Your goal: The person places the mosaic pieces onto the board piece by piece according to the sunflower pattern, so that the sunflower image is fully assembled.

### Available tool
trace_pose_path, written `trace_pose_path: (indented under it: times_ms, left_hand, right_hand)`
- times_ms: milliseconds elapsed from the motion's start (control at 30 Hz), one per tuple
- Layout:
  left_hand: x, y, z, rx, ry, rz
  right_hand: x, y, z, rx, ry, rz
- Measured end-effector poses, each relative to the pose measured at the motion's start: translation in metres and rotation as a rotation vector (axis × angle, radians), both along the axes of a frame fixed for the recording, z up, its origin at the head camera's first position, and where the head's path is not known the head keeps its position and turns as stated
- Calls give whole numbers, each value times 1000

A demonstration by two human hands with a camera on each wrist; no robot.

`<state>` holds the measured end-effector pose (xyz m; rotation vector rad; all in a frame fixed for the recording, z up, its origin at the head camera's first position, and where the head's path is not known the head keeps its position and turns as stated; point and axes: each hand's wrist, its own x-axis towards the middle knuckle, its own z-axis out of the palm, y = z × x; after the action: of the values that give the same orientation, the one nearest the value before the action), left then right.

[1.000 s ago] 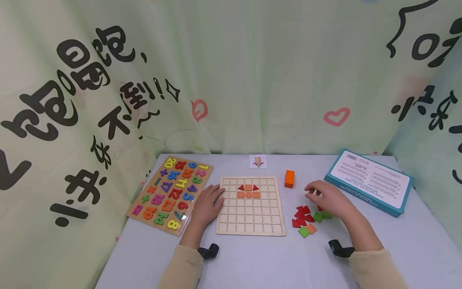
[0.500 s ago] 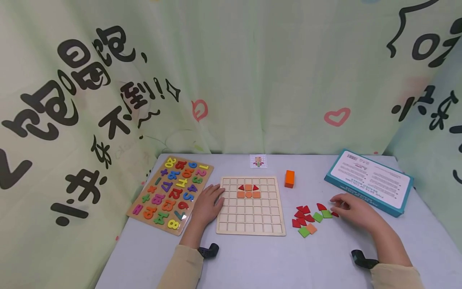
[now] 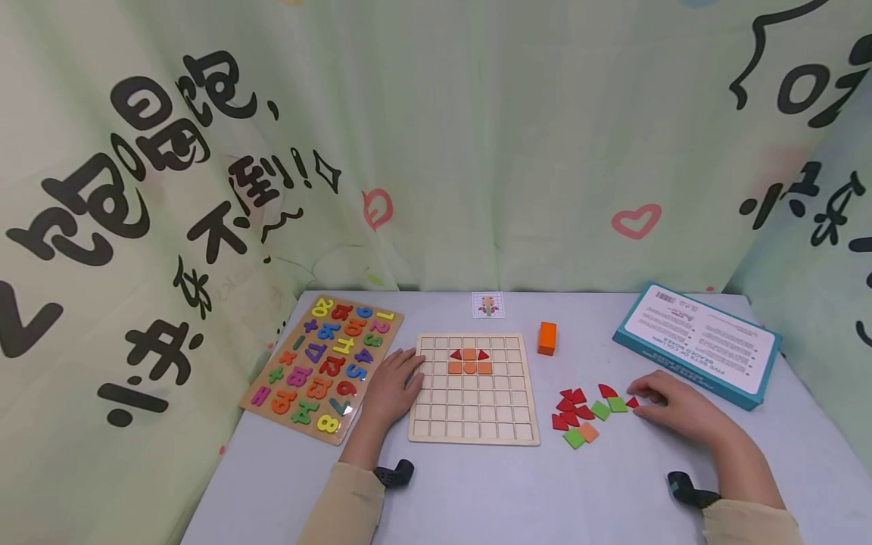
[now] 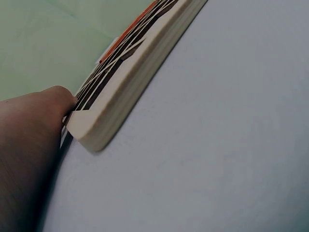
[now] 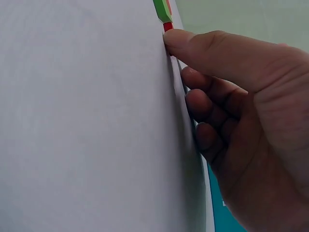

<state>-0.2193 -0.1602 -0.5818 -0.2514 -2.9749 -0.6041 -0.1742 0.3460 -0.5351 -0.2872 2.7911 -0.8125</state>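
My left hand (image 3: 391,387) rests along the left edge of a wooden grid board (image 3: 470,420), fingers relaxed; in the left wrist view its thumb (image 4: 58,99) touches the board's corner. On the board lie orange squares, an orange round piece (image 3: 470,368) and two red triangles. To the right, my right hand (image 3: 674,405) has thumb and index finger on either side of a small red piece (image 3: 633,403), pinching it at the table. In the right wrist view the thumb covers much of this red piece (image 5: 167,26). Beside it lies a green square (image 3: 617,404).
Several red, green and orange pieces (image 3: 574,416) lie right of the board. An orange block (image 3: 547,338) and a pattern card (image 3: 487,304) stand farther back. A number puzzle board (image 3: 313,371) lies left, a teal box (image 3: 702,341) at the back right.
My right hand has moved right and nearer, from above the loose pieces to the rightmost red piece, and its thumb and finger now close about it. The left hand stays put.
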Motion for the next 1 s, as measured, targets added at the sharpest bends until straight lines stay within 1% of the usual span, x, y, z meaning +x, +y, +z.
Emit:
trace_pose_path:
  times_ms: [167,333,567,800,900,1000]
  left_hand:
    - [0,0,0,-1,9,-1]
    - [0,0,-1,-11,19,2]
    - [0,0,-2,-3,8,4]
    - [0,0,-1,-7,2,5]
    - [-1,0,-2,-11,3,7]
    - [-1,0,-2,-12,0,8]
  right_hand:
    - [0,0,-1,-5,-1,-9]
    - [-1,2,-4,-2,17,-11]
    - [0,3,-6,-18,30,-22]
    - [-2,-1,-1,-28,-6,-58]
    - [-5,-5,2,-29,-8,-59]
    - [-7,-12,8,-30,5,-40]
